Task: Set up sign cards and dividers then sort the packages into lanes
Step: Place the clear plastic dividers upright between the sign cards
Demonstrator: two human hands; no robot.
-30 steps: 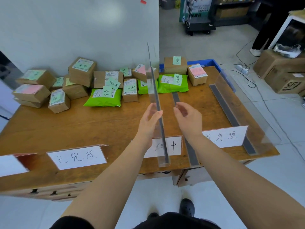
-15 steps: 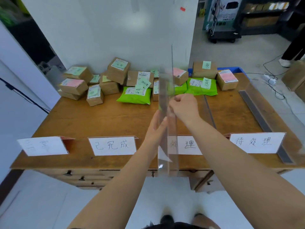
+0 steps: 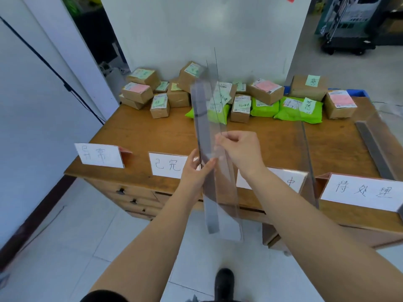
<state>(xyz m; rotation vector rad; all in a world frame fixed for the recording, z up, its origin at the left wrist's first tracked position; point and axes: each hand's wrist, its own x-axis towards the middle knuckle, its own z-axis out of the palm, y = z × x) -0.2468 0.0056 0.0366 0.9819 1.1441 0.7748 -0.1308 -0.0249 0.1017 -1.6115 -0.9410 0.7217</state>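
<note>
Head view: a wooden table (image 3: 139,136) with drawers carries, along its far edge, brown cardboard boxes (image 3: 139,92) and glossy green pouches (image 3: 298,110), all labelled. Four white folded cards (image 3: 359,190) with handwritten characters stand along the near edge. A clear, long, flat divider (image 3: 226,192) with a grey base strip is held above the near edge, tilted. The right hand (image 3: 239,149) has its fingers curled, pinching the top edge; the left hand (image 3: 196,168) clamps thumb and fingers on the strip.
</note>
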